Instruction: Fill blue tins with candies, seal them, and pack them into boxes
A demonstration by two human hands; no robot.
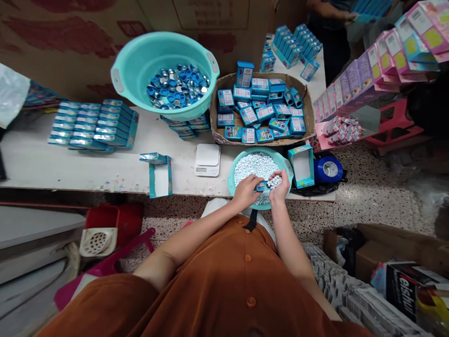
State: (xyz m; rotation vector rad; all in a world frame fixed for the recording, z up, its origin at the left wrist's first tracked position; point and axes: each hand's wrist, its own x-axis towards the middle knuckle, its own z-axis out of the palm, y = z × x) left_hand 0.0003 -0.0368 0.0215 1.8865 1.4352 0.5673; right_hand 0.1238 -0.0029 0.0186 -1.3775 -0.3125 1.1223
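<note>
My left hand (247,191) is closed around a small blue tin (261,186), which lies sideways with its round opening toward the right. Cupped beside that opening, my right hand (280,188) holds a heap of small white candies (274,181). Both hands are over a turquoise basin (232,183) filled with more of the same pale pieces. Behind it stands a cardboard box (311,112) full of blue tins with printed labels. A larger turquoise basin (122,61) at the back holds many blue and silver round lids (178,86).
Left of the basin sit a white digital scale (207,160) and an open display carton (160,175). Packed blue cartons (93,124) stand farther left. At right are another open carton (300,164) and blue tape (328,168). A co-worker's hand (345,16) shows at the top right.
</note>
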